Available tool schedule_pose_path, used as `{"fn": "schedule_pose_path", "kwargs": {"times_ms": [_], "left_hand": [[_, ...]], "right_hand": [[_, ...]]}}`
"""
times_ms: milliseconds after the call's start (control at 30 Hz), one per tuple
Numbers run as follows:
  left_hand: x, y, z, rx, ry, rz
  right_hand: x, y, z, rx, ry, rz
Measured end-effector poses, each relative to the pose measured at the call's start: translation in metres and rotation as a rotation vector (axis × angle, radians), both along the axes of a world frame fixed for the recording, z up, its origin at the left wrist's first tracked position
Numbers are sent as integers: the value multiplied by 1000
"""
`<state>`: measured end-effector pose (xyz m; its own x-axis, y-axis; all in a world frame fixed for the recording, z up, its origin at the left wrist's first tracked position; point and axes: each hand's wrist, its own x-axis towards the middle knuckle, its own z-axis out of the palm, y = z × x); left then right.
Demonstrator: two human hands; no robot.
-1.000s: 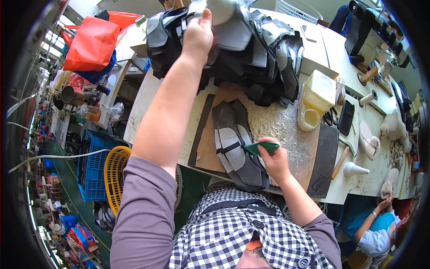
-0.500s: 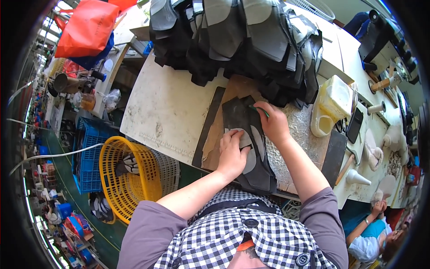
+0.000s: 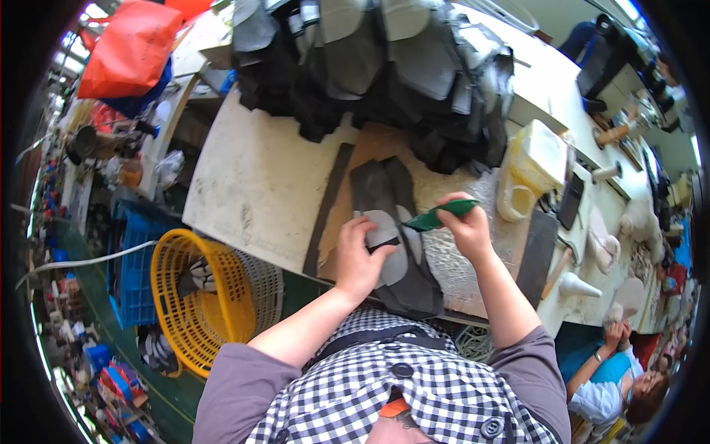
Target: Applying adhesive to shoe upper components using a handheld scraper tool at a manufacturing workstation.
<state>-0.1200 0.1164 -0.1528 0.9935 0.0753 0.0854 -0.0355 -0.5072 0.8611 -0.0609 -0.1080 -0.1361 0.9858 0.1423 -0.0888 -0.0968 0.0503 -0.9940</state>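
Dark fabric pieces [image 3: 403,285] with light grey curved patches lie layered on a brown board in front of me. My left hand [image 3: 360,259] grips the left side of the upper piece, its fingers and thumb around a light grey patch [image 3: 381,222]. In my right hand [image 3: 467,226] is a flat green tool [image 3: 436,217], pinched between thumb and fingers. Its narrow end points left and comes down at the right edge of the pieces, beside the grey patch. Whether the tip touches the fabric I cannot tell.
A big pile of dark cut pieces [image 3: 355,81] hangs over the table's far side. A yellowish glue-smeared container [image 3: 536,159], a phone [image 3: 571,201], a hammer [image 3: 558,270] and a white cone [image 3: 579,286] stand right. A yellow basket [image 3: 166,285] is left. Another person [image 3: 610,381] sits right.
My right hand has drawn back from the pieces' far edge toward me and right, and turned, so the green tool shows fully. My left hand stays on the pieces. The whole view has shifted slightly.
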Motion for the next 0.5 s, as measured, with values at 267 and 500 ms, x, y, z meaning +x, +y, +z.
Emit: {"fn": "schedule_pose_path", "kwargs": {"times_ms": [267, 500], "left_hand": [[-42, 0, 6, -422, 418, 171], [-49, -7, 13, -587, 537, 337]], "right_hand": [[-12, -149, 11, -539, -370, -743], [-7, -138, 8, -591, -401, -766]]}}
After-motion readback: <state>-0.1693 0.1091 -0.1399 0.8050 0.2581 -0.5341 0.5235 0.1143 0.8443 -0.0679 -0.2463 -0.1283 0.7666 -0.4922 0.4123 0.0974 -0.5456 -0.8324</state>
